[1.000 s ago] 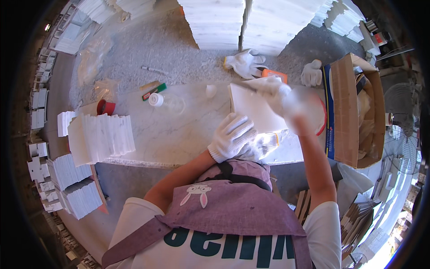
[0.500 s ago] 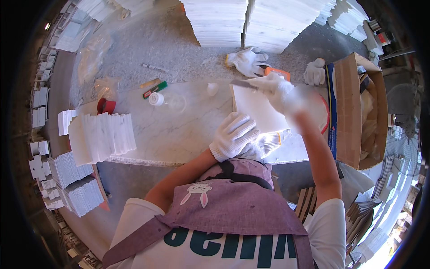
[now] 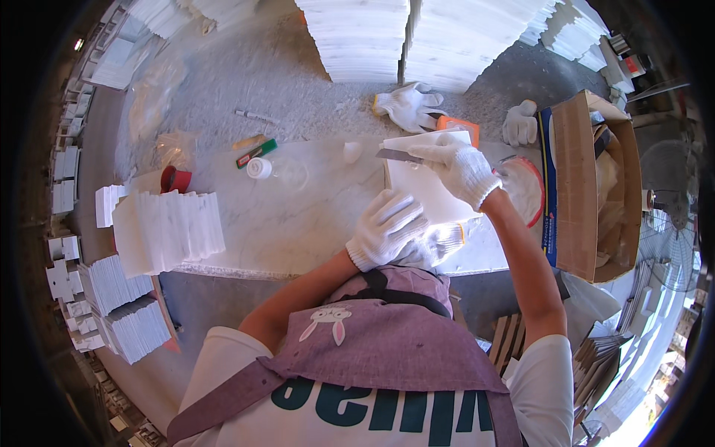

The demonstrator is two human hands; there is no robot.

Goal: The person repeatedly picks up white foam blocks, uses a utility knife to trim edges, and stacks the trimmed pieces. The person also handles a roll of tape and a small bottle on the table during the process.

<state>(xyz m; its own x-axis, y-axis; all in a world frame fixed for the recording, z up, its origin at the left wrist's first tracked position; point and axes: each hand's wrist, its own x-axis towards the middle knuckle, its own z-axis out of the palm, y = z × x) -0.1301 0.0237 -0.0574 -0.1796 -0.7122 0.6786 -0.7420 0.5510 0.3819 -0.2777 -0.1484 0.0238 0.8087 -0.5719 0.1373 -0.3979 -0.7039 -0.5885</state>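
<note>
A white square marble tile lies on the pale stone worktop. My right hand, in a white knit glove, grips a thin metal blade and holds it at the tile's far left edge. My left hand, also gloved, presses down on the tile's near left corner, fingers closed around its edge. A crumpled clear plastic wrap lies just beside that hand.
A stack of white tiles sits at the worktop's left end. A red cup, a white cap and a green-red marker lie beyond it. Spare gloves and an open cardboard box are to the right. Tall tile stacks stand behind.
My right hand has drawn the blade leftward along the tile's far edge to its left corner. My left hand has stayed on the tile's near corner.
</note>
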